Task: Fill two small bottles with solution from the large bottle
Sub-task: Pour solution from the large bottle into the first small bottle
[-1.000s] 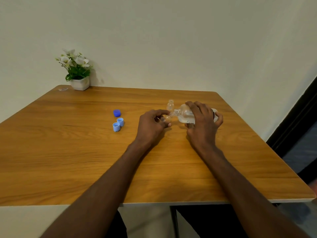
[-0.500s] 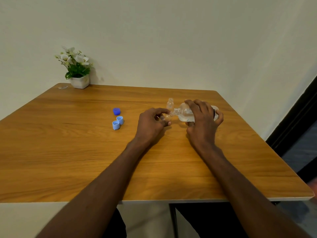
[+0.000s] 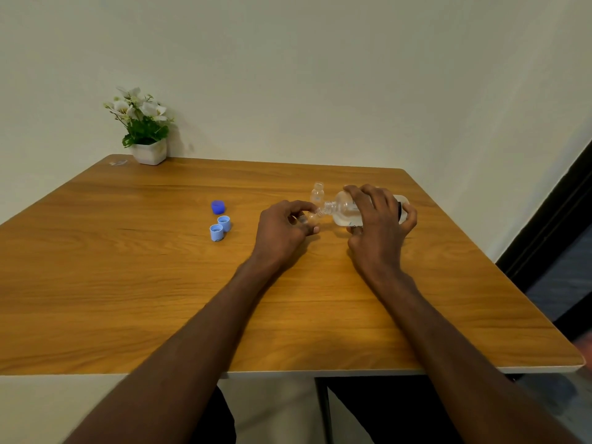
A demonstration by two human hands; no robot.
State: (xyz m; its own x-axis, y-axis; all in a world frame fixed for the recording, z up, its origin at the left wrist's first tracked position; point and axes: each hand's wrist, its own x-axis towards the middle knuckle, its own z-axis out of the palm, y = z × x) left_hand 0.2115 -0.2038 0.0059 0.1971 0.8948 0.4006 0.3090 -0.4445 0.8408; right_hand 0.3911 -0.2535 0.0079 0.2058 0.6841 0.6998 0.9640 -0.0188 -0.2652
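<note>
Both your forearms reach toward 12 o'clock; your left hand [image 3: 283, 227] is curled in a pinch, your right hand [image 3: 378, 219] clamped palm-down, knuckles up.

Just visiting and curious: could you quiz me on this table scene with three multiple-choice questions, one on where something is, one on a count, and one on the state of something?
1. Where is the potted plant?
A. far left corner of the table
B. near right corner
C. on the floor

2. How many loose blue caps lie on the table?
A. one
B. three
C. five

3. How is the large bottle held?
A. upright, capped
B. lying untouched
C. tipped sideways, neck toward a small bottle

Answers:
1. A, it stands at the far left corner by the wall.
2. B, a dark blue cap and two light blue caps.
3. C, the right hand tilts it toward the small bottle in the left hand; another small bottle stands behind.
</note>
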